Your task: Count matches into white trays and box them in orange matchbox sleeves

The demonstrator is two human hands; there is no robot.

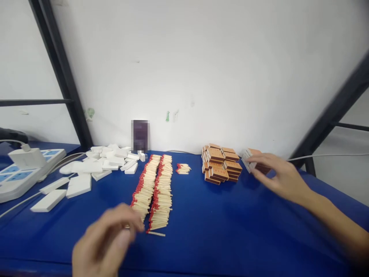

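My left hand point(106, 240), slightly blurred, hovers at the near end of two long rows of red-tipped matches. Its fingers curl loosely, with the thumb apart from them and nothing visible between. The left match row point(147, 181) and right match row point(163, 188) run away from me, and a single match point(156, 233) lies at their near end. My right hand point(272, 173) reaches to a small stack of matchboxes point(263, 169) at the right, thumb and forefinger apart at its left ends. The hand partly covers this stack.
A larger matchbox pile point(217, 163) stands left of my right hand. A small match bunch point(183, 168) lies between it and the rows. White blocks point(79, 185) are heaped at the left, beside a power strip point(25, 177) with cables. A white wall point(201, 77) rises behind the blue table point(230, 231).
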